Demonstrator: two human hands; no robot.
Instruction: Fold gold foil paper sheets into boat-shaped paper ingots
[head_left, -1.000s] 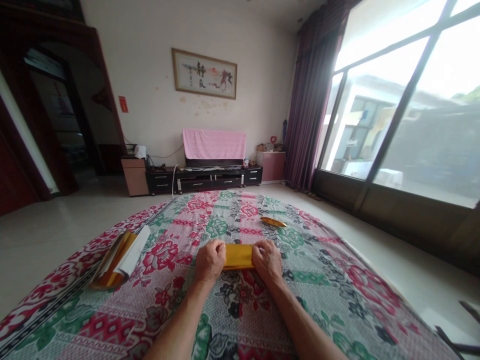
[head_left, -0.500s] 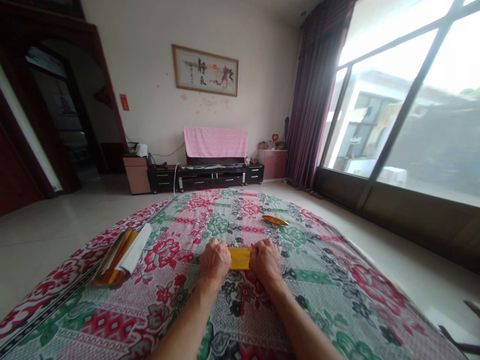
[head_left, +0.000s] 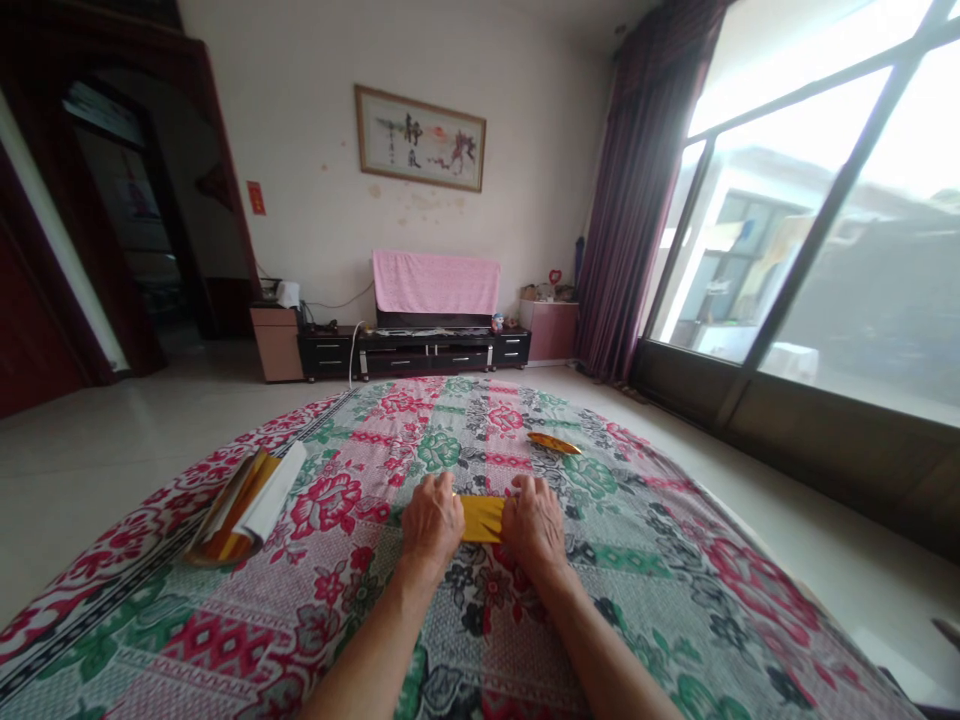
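1. Central relation. The yellow strip [head_left: 481,518] lies between the left hand [head_left: 433,520] and the right hand [head_left: 534,522], low over the patterned cloth [head_left: 330,500]. Its long axis appears to run crosswise, from hand to hand, though both ends are hidden by the fingers. Neither hand is nearer: each touches its own end.

2. State of the hands. Both are narrow, knuckles up, with fingers bent over the ends of the yellow strip, holding it between them. The thumbs are hidden, so the firmness of each hold cannot be told.

3. Surface of the strip. Creases fan across the exposed middle, most plainly beside the right hand.

4. Gold boat-shaped piece [head_left: 555,443]. It rests on the cloth beyond the right hand, the nearer of the two, and apart from it; its long axis slants, with the right end closer to the person.

5. Sheaf of gold and white sheets [head_left: 244,510]. It lies well to the left, nearer the left hand, untouched, its sheets curled.
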